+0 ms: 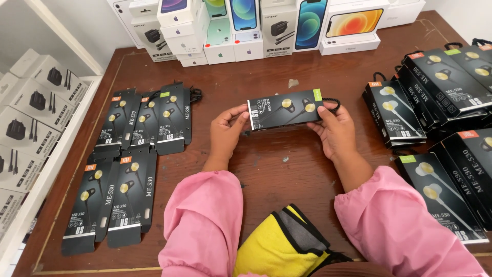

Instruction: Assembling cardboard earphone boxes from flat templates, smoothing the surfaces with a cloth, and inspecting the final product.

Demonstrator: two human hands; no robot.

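Head view: left hand (225, 134) and right hand (335, 131) both grip one flat black earphone box (285, 109) above the brown wooden counter (277, 66); seven boxes (134, 164) lie sorted left, a bigger pile (441, 97) waits right.

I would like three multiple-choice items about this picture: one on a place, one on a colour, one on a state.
1. Where do the phone boxes stand?
A. at the far edge of the table
B. on the person's lap
C. on the floor

2. What colour are the person's sleeves?
A. blue
B. pink
C. white

3. How is the black earphone package held?
A. by the left hand alone
B. it lies flat on the table
C. by both hands, above the table

Answers:
1 A, they are stacked along the back of the wooden table.
2 B, both forearms are covered in pink.
3 C, the left hand and right hand grip its two ends.
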